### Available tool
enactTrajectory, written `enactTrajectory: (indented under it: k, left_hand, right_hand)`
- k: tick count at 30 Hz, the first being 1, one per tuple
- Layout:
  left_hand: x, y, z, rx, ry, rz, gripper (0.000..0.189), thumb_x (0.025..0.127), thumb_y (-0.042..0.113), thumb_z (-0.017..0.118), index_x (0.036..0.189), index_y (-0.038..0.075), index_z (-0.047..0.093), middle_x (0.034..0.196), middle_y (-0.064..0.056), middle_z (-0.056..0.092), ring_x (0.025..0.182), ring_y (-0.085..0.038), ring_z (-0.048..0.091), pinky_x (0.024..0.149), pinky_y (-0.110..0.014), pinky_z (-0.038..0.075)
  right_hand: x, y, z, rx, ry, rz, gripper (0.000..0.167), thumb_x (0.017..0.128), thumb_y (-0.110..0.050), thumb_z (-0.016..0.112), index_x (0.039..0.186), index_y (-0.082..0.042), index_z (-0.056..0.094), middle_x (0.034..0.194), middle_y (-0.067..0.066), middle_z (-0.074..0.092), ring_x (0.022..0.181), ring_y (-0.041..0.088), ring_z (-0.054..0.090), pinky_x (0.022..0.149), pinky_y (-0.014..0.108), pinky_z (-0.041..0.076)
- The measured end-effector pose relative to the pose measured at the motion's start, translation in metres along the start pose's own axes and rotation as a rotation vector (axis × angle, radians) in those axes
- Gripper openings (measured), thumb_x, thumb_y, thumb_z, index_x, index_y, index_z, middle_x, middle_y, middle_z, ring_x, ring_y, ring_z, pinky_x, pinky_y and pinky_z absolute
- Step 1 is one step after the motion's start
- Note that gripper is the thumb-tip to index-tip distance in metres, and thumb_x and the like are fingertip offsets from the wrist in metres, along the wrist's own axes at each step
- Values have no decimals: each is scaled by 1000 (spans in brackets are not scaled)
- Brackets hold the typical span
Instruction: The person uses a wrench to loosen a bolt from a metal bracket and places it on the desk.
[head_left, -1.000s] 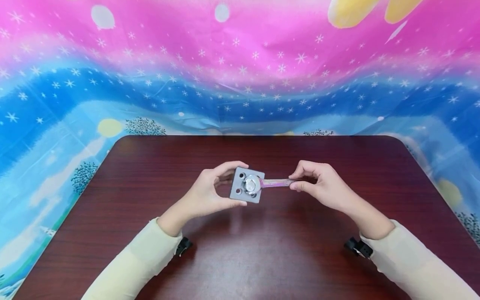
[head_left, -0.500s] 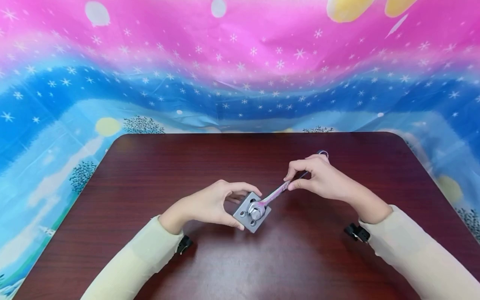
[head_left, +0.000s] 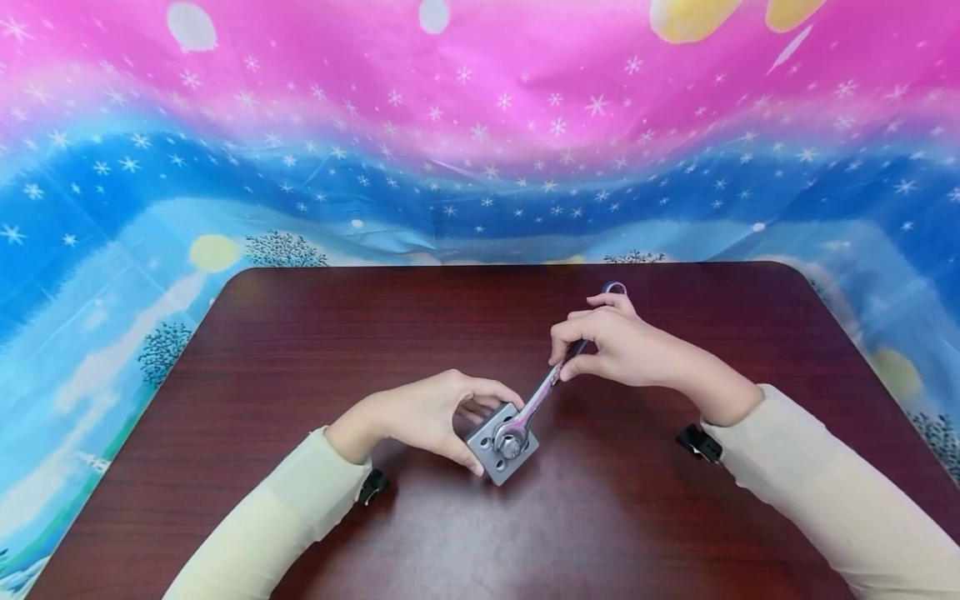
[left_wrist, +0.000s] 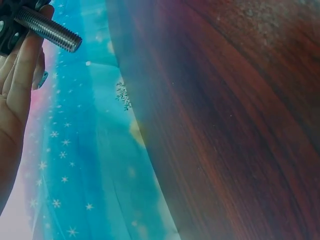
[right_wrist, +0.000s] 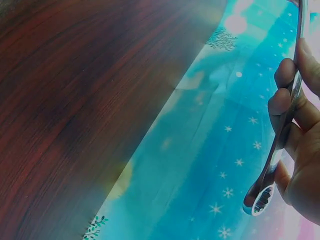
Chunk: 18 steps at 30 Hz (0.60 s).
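My left hand (head_left: 420, 412) grips a grey metal block (head_left: 489, 458) with several holes, thumb on its near edge and fingers on its far edge. A large hex bolt (head_left: 511, 448) passes through the block; its threaded shank (left_wrist: 52, 34) sticks out below, seen in the left wrist view. One end of a shiny combination wrench (head_left: 542, 395) sits around the bolt head. My right hand (head_left: 618, 346) pinches the wrench handle between thumb and fingers. The wrench's free ring end (right_wrist: 263, 200) shows beyond the palm in the right wrist view. The block is held above the table.
The dark red-brown wooden table (head_left: 360, 325) has rounded far corners. A pink and blue snowflake-patterned cloth (head_left: 487, 150) hangs behind it and along the sides. Black camera mounts (head_left: 700, 443) are strapped at both sleeve cuffs.
The block has come down nearer to me and turned counterclockwise. The wrench handle has swung from pointing right to pointing up and right, with my right hand moving farther away and leftward.
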<state>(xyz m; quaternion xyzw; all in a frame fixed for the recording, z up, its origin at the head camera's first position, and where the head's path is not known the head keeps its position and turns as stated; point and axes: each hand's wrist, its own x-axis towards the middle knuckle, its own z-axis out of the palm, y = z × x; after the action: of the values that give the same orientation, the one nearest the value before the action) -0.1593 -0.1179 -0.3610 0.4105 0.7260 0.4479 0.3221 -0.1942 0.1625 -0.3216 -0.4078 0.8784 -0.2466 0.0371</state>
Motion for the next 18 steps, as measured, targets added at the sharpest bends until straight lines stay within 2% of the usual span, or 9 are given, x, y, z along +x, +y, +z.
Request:
enactTrajectory:
  k: [11,18]
  left_hand:
    - [1,-1,0,-3,9,1,70,73,3,86,135,10,54,122,-7,69,104,-7,68,97,-25,55]
    - [0,-4,-3,-17,53,6,69,73,4,86,134,9,54,121,-8,70,105,-9,68,97,-26,55]
  right_hand:
    - [0,1,-1,-1,0,10,25,74,-17,86,78,-33,66,82,-22,65,82,8,63,105,56,23]
    - [-3,9,-2,32,18,32,24,77,-17,85,79,-34,68,85,-22,69,81,4,62,102,53,22]
